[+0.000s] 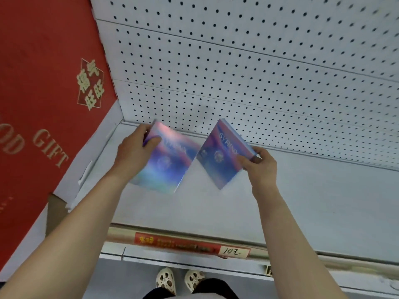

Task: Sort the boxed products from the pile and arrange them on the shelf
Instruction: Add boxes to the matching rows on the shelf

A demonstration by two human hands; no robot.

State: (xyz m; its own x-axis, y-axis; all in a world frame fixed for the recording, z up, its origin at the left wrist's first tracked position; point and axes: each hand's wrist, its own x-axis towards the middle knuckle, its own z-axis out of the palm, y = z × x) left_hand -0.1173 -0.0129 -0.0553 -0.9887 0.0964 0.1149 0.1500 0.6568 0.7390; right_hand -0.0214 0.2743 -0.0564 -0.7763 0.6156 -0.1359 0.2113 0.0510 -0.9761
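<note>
- Left box (165, 160): flat, shiny, blue-purple with rainbow sheen; held tilted above the white shelf (313, 201), near the back corner.
- Right box (222, 154): same kind, printed "SYRINX", tilted on a corner, just beside the first.

Both boxes, the left box (166, 160) and the right box (222, 154), shimmer iridescent blue, purple and pink. The shelf (302, 201) is plain white, its back panel (259, 67) white with black dots. The big carton (43, 93) is red with gold lettering. The price strip (179, 244) is red and white.
</note>
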